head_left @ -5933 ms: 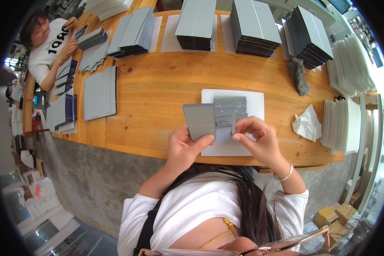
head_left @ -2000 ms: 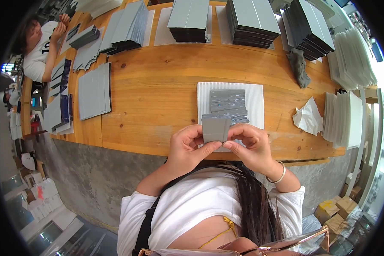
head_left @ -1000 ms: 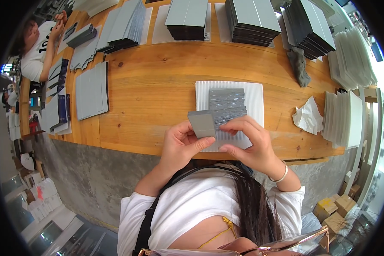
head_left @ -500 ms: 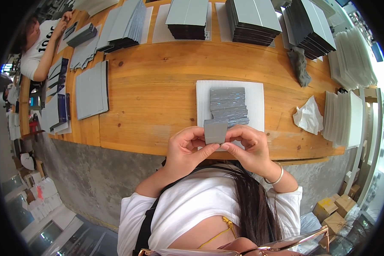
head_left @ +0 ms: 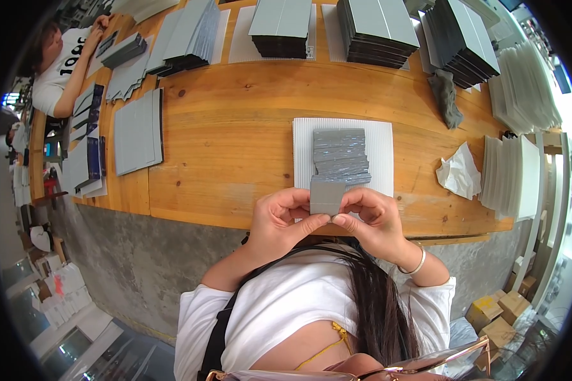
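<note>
A small grey rectangular board piece (head_left: 327,196) is held up between both my hands, near the table's front edge. My left hand (head_left: 286,216) pinches it by the left side and lower corner. On its right side and lower edge, the thumb and fingers of my right hand (head_left: 370,219) are closed as well. The two thumb tips nearly meet under it. Just beyond lies a fanned pile of thin grey pieces (head_left: 340,155) with shiny edges, partly covered by the held piece. White corrugated sheets (head_left: 381,146) lie beneath that pile.
Tall stacks of grey boards (head_left: 279,22) line the table's far side. Flat grey boards (head_left: 138,133) lie to the left. A crumpled white sheet (head_left: 459,171), a dark cloth (head_left: 446,98) and stacked white sheets (head_left: 511,178) are at right. Another person (head_left: 63,70) works at far left.
The grey board piece has shifted slightly to the right between my fingers. My hands have hardly moved, still pinching it.
</note>
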`<state>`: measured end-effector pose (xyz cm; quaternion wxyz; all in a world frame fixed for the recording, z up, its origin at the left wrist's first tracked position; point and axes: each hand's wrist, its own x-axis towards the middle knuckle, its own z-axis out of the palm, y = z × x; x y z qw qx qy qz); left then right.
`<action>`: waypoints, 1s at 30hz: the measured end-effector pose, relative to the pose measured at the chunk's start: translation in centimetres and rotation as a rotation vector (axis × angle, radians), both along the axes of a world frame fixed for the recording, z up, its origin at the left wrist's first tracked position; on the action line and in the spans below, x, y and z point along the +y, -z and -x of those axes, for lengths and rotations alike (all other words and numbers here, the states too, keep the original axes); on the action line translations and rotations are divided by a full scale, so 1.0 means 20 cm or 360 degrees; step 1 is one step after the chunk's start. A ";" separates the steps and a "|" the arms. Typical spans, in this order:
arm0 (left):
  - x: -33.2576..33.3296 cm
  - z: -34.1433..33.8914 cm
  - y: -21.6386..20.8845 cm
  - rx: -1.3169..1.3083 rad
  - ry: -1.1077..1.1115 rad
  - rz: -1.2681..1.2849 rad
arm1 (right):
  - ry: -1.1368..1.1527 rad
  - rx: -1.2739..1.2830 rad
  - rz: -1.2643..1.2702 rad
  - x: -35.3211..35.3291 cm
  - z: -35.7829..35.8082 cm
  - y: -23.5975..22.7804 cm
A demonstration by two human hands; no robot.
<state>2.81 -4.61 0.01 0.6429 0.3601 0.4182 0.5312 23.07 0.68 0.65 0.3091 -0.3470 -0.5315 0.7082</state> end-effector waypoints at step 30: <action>0.04 0.10 0.03 -0.0101 -0.0272 0.0068 | -0.0035 -0.1108 -0.1559 0.16 -0.02 -0.07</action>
